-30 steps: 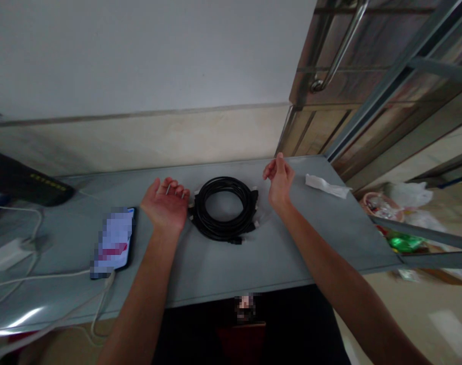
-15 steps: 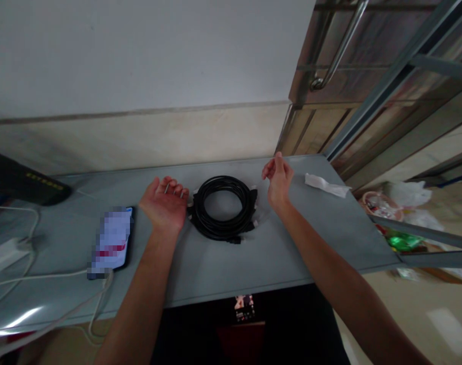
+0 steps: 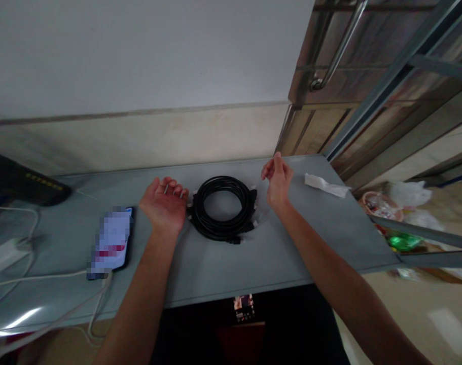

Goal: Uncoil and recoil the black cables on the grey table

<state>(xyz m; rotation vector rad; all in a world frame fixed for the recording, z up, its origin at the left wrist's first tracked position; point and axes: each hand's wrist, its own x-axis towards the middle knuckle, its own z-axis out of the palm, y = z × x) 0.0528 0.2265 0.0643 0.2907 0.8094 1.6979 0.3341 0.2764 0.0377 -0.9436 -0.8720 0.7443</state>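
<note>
A black cable coil (image 3: 222,207) lies flat on the grey table (image 3: 223,258), bound with small white ties. My left hand (image 3: 163,204) hovers palm up just left of the coil, fingers curled loosely, holding nothing. My right hand (image 3: 278,181) is raised just right of the coil, edge-on, fingers loosely bent and apart, holding nothing. Neither hand touches the coil.
A phone (image 3: 111,242) with a lit screen lies left of my left hand, a white cable (image 3: 44,276) running from it. A black device (image 3: 23,183) sits at the far left. A crumpled white paper (image 3: 325,185) lies near the table's right corner. Bags and litter (image 3: 401,213) are on the floor at right.
</note>
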